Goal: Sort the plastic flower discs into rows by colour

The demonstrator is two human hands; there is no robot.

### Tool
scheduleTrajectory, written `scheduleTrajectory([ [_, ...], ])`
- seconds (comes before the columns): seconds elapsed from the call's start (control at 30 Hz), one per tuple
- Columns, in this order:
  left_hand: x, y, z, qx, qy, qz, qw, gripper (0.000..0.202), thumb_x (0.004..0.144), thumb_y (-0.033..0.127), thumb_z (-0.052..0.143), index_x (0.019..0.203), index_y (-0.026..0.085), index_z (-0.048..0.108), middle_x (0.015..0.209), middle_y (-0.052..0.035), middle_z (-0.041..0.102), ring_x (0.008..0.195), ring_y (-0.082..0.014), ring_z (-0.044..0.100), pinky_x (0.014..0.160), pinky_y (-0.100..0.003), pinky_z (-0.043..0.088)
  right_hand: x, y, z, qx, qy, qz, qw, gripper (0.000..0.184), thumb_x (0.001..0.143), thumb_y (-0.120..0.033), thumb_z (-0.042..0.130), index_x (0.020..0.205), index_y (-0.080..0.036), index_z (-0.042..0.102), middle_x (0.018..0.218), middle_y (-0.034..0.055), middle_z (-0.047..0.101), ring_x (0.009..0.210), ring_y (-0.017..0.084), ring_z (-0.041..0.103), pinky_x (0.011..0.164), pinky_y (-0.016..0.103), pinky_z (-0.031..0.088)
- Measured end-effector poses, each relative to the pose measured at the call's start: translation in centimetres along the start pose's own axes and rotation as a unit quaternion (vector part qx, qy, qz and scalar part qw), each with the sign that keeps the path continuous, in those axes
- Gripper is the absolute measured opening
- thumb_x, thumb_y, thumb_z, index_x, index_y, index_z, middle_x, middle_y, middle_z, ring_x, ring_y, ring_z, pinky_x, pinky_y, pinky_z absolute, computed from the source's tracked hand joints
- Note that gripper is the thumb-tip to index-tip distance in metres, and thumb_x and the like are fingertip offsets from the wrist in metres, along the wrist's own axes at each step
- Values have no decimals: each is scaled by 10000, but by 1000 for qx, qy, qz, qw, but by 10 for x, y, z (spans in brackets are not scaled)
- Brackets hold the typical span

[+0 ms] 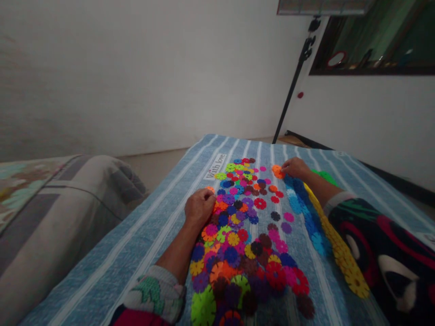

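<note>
My right hand (296,168) pinches the edge of an orange notched plastic disc (277,171) at the far right of the loose pieces. Around the middle left of the pile, my left hand (200,206) is closed, with an orange notched disc (210,189) showing at its fingertips. Mixed notched discs (232,256) in many colours spread in a long heap between my arms. Beside my right forearm run overlapping rows of blue discs (311,224) and yellow discs (343,253). Green discs (326,176) show behind that forearm, which partly hides them.
A blue and white striped cloth (163,199) covers the table, with "With love" printed on it. A cloth-covered piece of furniture (78,203) stands at left. A black stand (294,81) rises behind the table, near the wall and a window.
</note>
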State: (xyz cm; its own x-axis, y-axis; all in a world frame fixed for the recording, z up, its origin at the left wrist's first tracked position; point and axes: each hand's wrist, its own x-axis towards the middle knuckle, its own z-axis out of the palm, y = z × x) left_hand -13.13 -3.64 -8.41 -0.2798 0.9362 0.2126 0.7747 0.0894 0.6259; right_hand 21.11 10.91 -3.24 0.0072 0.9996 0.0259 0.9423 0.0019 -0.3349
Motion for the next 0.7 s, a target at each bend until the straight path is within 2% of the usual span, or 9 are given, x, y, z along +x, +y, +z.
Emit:
scheduleTrajectory([
  [0.13,-1,3,-1,9,-2,2,1000,206,783,289,528,775,213,719,857,-26,739,806,-190,650,711,-270,442,-10,-4,-1,-27,13,-8,1000,201,801,-181,635,916,-106,782,698,75,699,650,153,615,616,253,412],
  [0.27,-1,5,-1,6,-6,3,1000,211,788,296,527,782,216,723,841,-24,735,821,-191,651,708,-262,448,-38,-25,3,-39,-1,-58,998,186,819,-211,643,915,-144,788,746,68,714,694,161,618,627,253,392],
  [0.4,-2,4,0,-3,0,-4,1000,218,788,296,525,789,213,727,823,-26,731,814,-193,653,722,-268,458,-84,-57,16,-18,-52,-150,987,143,832,-259,657,864,-214,789,774,16,722,706,140,615,620,232,376],
  [0.53,0,0,1,-29,20,-7,999,241,790,271,498,804,200,728,823,-34,733,798,-192,656,753,-280,469,-138,-86,28,15,-118,-269,956,146,844,-231,633,863,-197,773,740,8,710,678,134,615,610,233,350],
  [0.7,4,-7,4,-86,50,-34,994,242,770,241,491,828,192,721,849,-33,740,805,-191,666,752,-275,487,-185,-112,29,29,-179,-310,933,143,857,-236,626,888,-204,762,787,11,727,724,141,630,622,226,346],
])
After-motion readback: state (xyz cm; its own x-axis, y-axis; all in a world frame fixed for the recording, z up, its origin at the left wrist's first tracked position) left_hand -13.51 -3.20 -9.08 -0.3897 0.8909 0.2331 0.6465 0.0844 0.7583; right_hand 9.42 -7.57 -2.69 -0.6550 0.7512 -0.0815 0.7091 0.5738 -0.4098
